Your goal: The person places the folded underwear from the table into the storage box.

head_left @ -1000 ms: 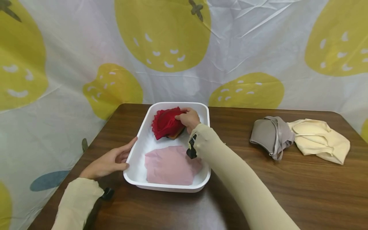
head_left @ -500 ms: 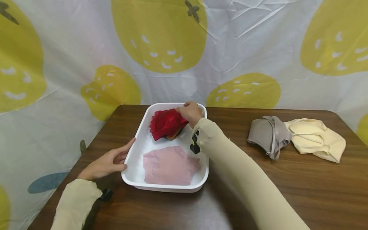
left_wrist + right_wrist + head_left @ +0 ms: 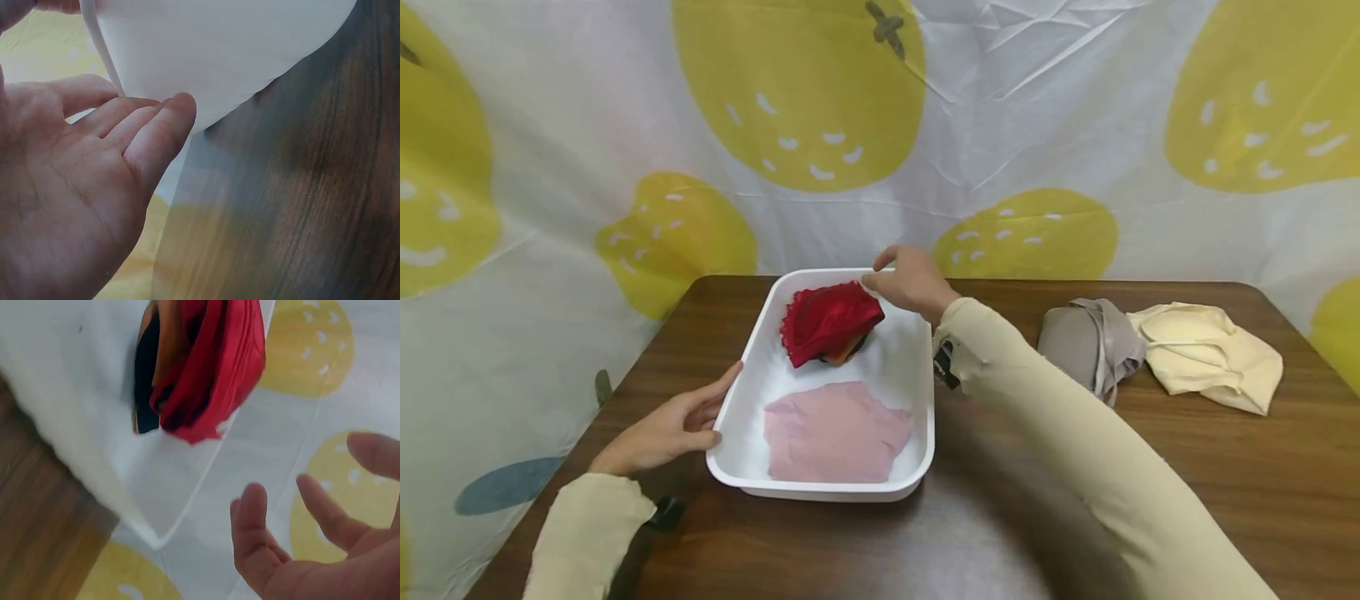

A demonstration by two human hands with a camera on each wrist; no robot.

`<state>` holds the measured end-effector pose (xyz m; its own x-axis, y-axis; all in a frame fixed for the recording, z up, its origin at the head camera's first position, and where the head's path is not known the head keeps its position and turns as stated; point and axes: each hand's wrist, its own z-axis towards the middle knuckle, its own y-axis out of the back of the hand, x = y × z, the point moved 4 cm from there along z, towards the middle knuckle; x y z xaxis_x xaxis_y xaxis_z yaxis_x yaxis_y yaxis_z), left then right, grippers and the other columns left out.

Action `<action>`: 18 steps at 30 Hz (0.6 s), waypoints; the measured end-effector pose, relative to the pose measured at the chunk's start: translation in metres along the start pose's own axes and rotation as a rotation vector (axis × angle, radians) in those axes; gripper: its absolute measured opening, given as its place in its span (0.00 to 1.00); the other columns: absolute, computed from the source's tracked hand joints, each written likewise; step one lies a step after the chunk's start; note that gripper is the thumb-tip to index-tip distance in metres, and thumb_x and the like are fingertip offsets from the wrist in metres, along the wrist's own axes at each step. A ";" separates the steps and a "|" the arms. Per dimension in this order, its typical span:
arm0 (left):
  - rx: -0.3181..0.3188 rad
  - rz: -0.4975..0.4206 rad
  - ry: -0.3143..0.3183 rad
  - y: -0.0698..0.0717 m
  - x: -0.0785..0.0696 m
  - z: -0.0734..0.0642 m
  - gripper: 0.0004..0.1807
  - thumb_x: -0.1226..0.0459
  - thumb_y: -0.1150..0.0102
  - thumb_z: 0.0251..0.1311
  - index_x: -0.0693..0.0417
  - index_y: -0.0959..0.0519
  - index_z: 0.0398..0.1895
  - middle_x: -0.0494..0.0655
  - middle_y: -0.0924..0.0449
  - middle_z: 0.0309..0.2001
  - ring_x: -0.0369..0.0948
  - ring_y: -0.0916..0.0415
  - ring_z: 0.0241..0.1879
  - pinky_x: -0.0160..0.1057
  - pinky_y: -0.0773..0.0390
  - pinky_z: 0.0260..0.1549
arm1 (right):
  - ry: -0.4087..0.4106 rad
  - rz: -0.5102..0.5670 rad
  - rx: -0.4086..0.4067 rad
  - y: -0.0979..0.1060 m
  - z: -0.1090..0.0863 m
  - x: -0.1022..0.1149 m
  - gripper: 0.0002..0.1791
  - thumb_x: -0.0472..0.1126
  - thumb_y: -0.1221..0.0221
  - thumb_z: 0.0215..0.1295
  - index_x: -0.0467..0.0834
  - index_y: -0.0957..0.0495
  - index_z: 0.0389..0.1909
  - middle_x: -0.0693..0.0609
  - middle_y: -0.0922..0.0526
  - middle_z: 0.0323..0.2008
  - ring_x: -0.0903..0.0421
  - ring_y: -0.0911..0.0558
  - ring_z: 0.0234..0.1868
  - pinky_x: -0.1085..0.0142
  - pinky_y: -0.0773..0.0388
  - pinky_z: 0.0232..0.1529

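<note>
A white plastic tray (image 3: 925, 454) stands on the table. At its far end lies a folded red lace-edged bra (image 3: 831, 321), with orange and black fabric (image 3: 164, 356) showing beneath it in the right wrist view. Flat in the near half is a pink cloth garment (image 3: 835, 433). My left hand (image 3: 662, 425) rests against the tray's left side, its extended fingers along the outer wall in the left wrist view. Over the far right corner of the tray is my right hand (image 3: 917, 282), fingers spread and holding nothing, apart from the red bra in the right wrist view.
To the right on the brown wooden table (image 3: 1000, 517) lies a grey bra (image 3: 1071, 337) with straps, partly behind my right sleeve. A cream garment (image 3: 1213, 354) touches it. A curtain (image 3: 1030, 108) printed with yellow fruit hangs behind the table.
My right hand has let go of the red bra and moved up and right, away from it. The bra stays in the tray's far end. My left hand keeps its place at the tray.
</note>
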<state>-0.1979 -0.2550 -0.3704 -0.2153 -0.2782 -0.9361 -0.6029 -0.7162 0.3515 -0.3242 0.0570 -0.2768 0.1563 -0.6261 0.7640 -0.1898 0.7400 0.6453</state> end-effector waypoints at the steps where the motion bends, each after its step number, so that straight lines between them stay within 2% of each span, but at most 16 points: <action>1: -0.002 0.005 -0.006 0.000 0.000 -0.001 0.49 0.74 0.45 0.65 0.65 0.66 0.79 0.74 0.71 0.77 0.19 0.33 0.64 0.26 0.22 0.54 | 0.029 -0.030 0.014 0.004 -0.002 -0.001 0.22 0.49 0.42 0.67 0.39 0.24 0.55 0.41 0.24 0.63 0.45 0.27 0.61 0.52 0.25 0.61; 4: 0.006 0.000 -0.013 -0.002 -0.002 -0.001 0.49 0.75 0.46 0.65 0.65 0.67 0.79 0.74 0.72 0.77 0.19 0.33 0.64 0.26 0.23 0.55 | 0.119 -0.140 0.053 0.016 -0.010 -0.005 0.21 0.49 0.42 0.68 0.37 0.22 0.52 0.39 0.23 0.61 0.44 0.26 0.59 0.50 0.26 0.61; 9: 0.011 0.004 -0.005 -0.002 -0.003 0.000 0.49 0.75 0.46 0.65 0.64 0.67 0.79 0.74 0.72 0.78 0.21 0.31 0.63 0.28 0.21 0.53 | 0.228 -0.338 0.099 0.040 -0.022 -0.020 0.18 0.47 0.41 0.68 0.37 0.20 0.46 0.41 0.17 0.41 0.47 0.23 0.43 0.54 0.24 0.48; 11: 0.009 0.002 -0.001 -0.002 -0.004 0.000 0.49 0.75 0.45 0.65 0.64 0.67 0.79 0.74 0.72 0.78 0.22 0.30 0.63 0.28 0.21 0.53 | 0.244 -0.367 0.124 0.049 -0.027 -0.028 0.16 0.47 0.41 0.68 0.37 0.19 0.44 0.42 0.17 0.37 0.48 0.23 0.39 0.56 0.24 0.44; 15: 0.016 -0.008 -0.005 -0.003 -0.003 -0.002 0.49 0.74 0.46 0.66 0.65 0.68 0.79 0.74 0.72 0.77 0.22 0.31 0.63 0.28 0.21 0.53 | 0.229 -0.382 0.142 0.069 -0.039 -0.044 0.15 0.46 0.41 0.68 0.37 0.20 0.44 0.41 0.16 0.41 0.47 0.20 0.42 0.53 0.23 0.47; 18: 0.025 -0.019 -0.016 -0.005 -0.003 -0.003 0.49 0.75 0.46 0.66 0.65 0.68 0.78 0.74 0.73 0.77 0.21 0.32 0.64 0.27 0.22 0.54 | 0.192 -0.382 0.118 0.085 -0.049 -0.056 0.15 0.47 0.41 0.68 0.39 0.20 0.44 0.40 0.15 0.42 0.46 0.19 0.44 0.52 0.23 0.48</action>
<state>-0.1922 -0.2527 -0.3689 -0.2158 -0.2542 -0.9428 -0.6261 -0.7049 0.3334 -0.3016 0.1667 -0.2642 0.4115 -0.7841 0.4646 -0.1910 0.4242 0.8852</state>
